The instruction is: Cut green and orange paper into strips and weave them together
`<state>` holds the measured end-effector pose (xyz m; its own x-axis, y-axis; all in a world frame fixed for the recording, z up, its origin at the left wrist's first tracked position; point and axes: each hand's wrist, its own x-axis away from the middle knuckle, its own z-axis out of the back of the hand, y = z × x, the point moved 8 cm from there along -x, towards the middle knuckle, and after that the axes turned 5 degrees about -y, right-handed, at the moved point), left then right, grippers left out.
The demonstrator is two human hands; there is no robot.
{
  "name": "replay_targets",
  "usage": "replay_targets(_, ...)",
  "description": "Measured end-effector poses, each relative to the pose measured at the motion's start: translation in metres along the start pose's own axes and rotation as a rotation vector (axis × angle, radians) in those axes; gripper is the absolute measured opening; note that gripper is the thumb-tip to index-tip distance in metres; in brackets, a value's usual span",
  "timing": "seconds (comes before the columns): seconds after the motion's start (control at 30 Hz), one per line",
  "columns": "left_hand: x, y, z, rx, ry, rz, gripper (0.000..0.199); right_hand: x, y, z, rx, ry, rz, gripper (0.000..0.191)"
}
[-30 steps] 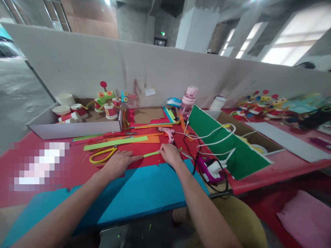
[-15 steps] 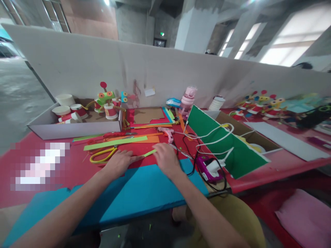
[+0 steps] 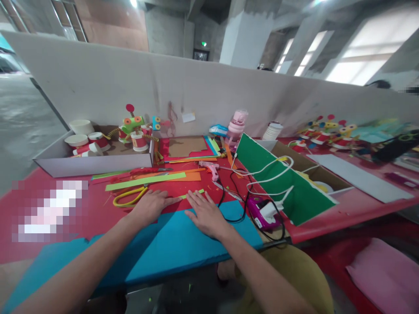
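Observation:
A short light-green paper strip [image 3: 183,197] lies on the red tabletop between my two hands. My left hand [image 3: 151,208] is partly closed at the strip's left end, with one fingertip holding it down. Stretched out flat, my right hand [image 3: 205,213] rests over the strip's right part, its fingers apart. A small bit of green shows beyond the right fingertips. Yellow-handled scissors [image 3: 126,200] lie just left of my left hand. A longer green strip [image 3: 147,181] and an orange strip [image 3: 191,176] lie beyond my hands.
A blue sheet [image 3: 157,253] covers the front edge. To the right are a pink glue gun [image 3: 211,168], a purple power strip [image 3: 262,216] with cables, and a green-sided box [image 3: 281,183]. At left, a white box [image 3: 94,168] holds cups and a robot figure [image 3: 133,124].
My right hand has gone from a pinch on the strip's right end to lying flat and spread over it. My left hand stays in place.

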<state>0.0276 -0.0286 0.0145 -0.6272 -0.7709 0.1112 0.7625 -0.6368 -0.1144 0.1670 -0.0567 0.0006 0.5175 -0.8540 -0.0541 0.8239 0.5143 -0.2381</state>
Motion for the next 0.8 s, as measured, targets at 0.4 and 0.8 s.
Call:
replay_targets(0.4, 0.0, 0.003, 0.004, 0.003, -0.006, -0.008, 0.059, -0.019, -0.004, 0.02, -0.064, 0.078, -0.078, 0.062)
replay_targets(0.8, 0.058, -0.066, 0.004, 0.36, 0.118, 0.189, 0.02, -0.045, -0.054, 0.0, -0.122, 0.03, 0.154, 0.051)
